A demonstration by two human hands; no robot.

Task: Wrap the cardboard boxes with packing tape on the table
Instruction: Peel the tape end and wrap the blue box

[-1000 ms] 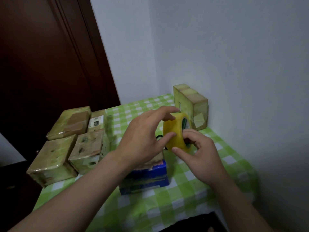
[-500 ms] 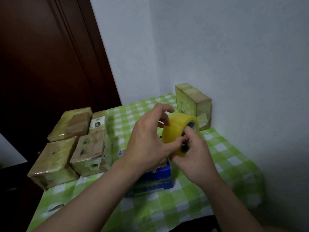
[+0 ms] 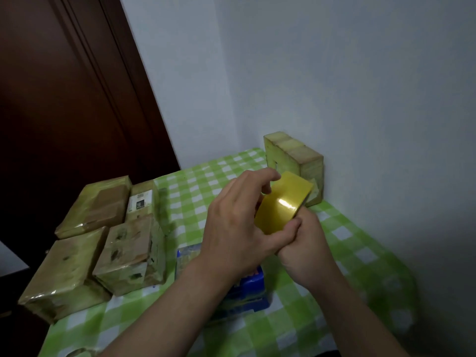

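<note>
At the left edge of the table (image 3: 347, 235): four cardboard boxes (image 3: 131, 251), flat and close together, all glossy with tape. Against the wall (image 3: 360, 99), upright: a fifth box (image 3: 293, 161), likewise taped. At table centre: a blue box (image 3: 247, 287), largely hidden; some film on its top, extent of wrapping not readable. Judged well along, blue box probably the one left to finish. Above that box, clear of the table: yellow tape roll (image 3: 283, 202), tilted, gripped from two sides. Pose, left hand (image 3: 237, 228): across the roll's near face, fingers curled over the top rim, thumb pressed near the bottom. Pose, right hand (image 3: 306, 251): beneath, fingers closed on the lower edge, possibly hunting the free end; not confirmable.
</note>
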